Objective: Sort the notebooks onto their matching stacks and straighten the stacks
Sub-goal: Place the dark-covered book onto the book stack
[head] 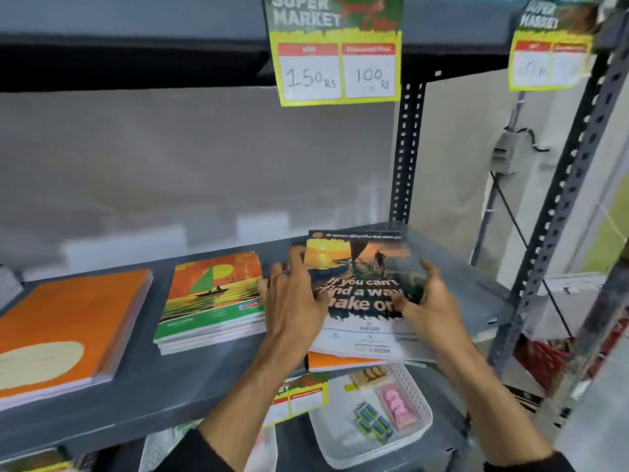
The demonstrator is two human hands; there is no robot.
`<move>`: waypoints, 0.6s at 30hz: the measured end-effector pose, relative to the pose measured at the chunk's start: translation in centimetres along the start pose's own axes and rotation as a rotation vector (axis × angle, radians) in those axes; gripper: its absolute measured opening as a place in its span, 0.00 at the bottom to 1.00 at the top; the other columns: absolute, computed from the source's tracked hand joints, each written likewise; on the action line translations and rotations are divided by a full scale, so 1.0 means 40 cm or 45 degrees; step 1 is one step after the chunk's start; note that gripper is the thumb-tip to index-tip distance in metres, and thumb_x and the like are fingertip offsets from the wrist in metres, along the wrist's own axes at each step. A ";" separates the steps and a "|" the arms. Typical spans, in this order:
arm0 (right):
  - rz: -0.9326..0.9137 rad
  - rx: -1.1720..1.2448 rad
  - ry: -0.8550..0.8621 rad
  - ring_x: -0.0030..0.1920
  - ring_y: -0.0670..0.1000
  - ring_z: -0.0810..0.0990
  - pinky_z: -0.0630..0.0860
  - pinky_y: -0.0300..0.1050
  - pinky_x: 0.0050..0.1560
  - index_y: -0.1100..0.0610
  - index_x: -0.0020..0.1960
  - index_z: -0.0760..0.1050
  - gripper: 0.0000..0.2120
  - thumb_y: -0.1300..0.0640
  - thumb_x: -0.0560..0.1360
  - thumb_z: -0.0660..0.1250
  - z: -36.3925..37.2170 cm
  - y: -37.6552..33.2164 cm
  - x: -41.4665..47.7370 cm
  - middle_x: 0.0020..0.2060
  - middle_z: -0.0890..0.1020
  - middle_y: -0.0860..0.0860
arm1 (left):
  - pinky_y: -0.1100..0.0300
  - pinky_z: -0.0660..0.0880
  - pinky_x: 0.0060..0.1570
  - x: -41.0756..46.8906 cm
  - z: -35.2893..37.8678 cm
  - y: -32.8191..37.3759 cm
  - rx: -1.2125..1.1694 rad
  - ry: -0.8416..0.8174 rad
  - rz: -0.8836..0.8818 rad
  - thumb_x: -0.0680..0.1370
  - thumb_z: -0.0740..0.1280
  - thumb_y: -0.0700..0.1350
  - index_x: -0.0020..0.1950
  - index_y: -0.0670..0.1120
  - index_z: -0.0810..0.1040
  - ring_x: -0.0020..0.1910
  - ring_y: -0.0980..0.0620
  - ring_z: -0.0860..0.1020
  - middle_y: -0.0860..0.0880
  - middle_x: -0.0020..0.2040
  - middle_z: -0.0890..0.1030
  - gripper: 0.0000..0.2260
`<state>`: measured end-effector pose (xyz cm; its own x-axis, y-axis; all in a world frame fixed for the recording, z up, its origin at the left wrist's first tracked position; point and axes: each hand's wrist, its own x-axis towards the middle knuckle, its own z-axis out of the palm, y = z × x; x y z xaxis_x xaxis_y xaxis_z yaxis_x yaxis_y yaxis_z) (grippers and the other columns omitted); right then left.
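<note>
Three groups of notebooks lie on a grey shelf (190, 396). At the left is an orange stack (64, 328). In the middle sits a stack topped by a green and orange boat cover (211, 301). At the right a sunset notebook (360, 267) with white lettering tops an untidy pile, and an orange notebook (337, 364) pokes out under it past the shelf's front edge. My left hand (292, 301) grips the sunset notebook's left edge. My right hand (429, 301) holds its right side, fingers curled over the cover.
A price sign (337, 59) reading 150 and 100 hangs from the shelf above, with a second sign (551, 52) to the right. Perforated metal uprights (406, 148) stand at the right. Below the shelf, a white basket (418, 434) holds small packets.
</note>
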<state>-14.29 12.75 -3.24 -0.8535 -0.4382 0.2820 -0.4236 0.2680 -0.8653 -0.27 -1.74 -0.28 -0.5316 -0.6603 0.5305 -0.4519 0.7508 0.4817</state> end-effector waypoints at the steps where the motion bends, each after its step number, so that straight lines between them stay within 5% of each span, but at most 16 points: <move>1: -0.019 0.054 0.013 0.55 0.56 0.82 0.75 0.47 0.54 0.49 0.73 0.64 0.32 0.61 0.73 0.74 -0.001 -0.012 -0.001 0.49 0.82 0.46 | 0.50 0.65 0.55 0.003 -0.013 -0.004 -0.119 0.028 -0.018 0.70 0.78 0.45 0.69 0.50 0.63 0.62 0.44 0.73 0.46 0.55 0.81 0.33; 6: -0.162 0.157 0.058 0.62 0.51 0.80 0.74 0.51 0.65 0.48 0.76 0.63 0.33 0.63 0.75 0.72 -0.006 -0.106 -0.006 0.63 0.80 0.45 | 0.70 0.78 0.49 0.012 -0.129 -0.031 -0.800 0.124 -0.092 0.71 0.76 0.34 0.70 0.53 0.63 0.58 0.53 0.81 0.43 0.61 0.77 0.35; 9: -0.269 0.251 0.017 0.64 0.47 0.79 0.73 0.52 0.68 0.44 0.76 0.62 0.34 0.61 0.76 0.72 0.043 -0.208 -0.030 0.63 0.78 0.40 | 0.64 0.81 0.50 0.018 -0.242 -0.096 -0.821 0.239 -0.079 0.72 0.76 0.35 0.70 0.56 0.64 0.55 0.58 0.80 0.43 0.63 0.76 0.34; 14: -0.353 0.374 -0.117 0.47 0.23 0.77 0.72 0.29 0.52 0.18 0.51 0.67 0.40 0.67 0.75 0.70 0.224 -0.431 -0.138 0.42 0.78 0.18 | 0.75 0.76 0.43 0.010 -0.480 -0.300 -0.733 0.368 -0.043 0.73 0.76 0.37 0.69 0.60 0.65 0.57 0.61 0.79 0.47 0.62 0.74 0.33; 18: -0.402 0.497 -0.269 0.45 0.24 0.79 0.73 0.22 0.45 0.23 0.48 0.71 0.39 0.73 0.75 0.66 0.444 -0.597 -0.260 0.40 0.80 0.21 | 0.75 0.76 0.41 -0.022 -0.681 -0.527 -0.638 0.459 -0.115 0.72 0.76 0.37 0.63 0.63 0.65 0.48 0.72 0.79 0.48 0.58 0.76 0.32</move>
<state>10.08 -4.35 7.14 -0.6065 -0.6195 0.4984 -0.4709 -0.2252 -0.8530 29.26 -17.41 8.11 -0.1926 -0.7503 0.6324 -0.0464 0.6507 0.7579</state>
